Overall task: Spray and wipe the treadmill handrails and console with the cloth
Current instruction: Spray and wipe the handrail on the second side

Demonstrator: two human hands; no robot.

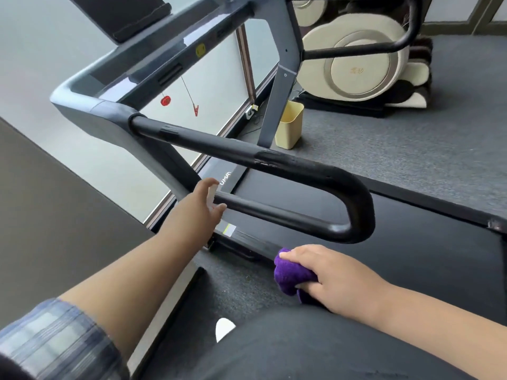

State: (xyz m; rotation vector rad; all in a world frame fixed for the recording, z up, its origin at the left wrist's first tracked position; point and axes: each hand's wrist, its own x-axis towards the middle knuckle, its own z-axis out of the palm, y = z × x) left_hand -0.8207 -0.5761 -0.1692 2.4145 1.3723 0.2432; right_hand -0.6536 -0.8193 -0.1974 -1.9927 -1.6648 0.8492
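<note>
A black looped handrail [274,163] runs from the grey console frame [153,58] toward me and bends back underneath. My left hand [200,207] reaches to the lower bar of that loop, holding a small clear spray bottle [212,194] that is mostly hidden by the fingers. My right hand [329,278] is below the handrail's curved end, closed on a bunched purple cloth [290,275]. The cloth is apart from the rail. The console screen [123,15] is dark at the top left.
The treadmill belt [411,256] lies below the rail. A pale yellow bin [289,124] stands by the treadmill's upright. A cream elliptical machine [356,64] sits behind on grey carpet. A red safety key and clip [165,100] hang under the console. A wall is on the left.
</note>
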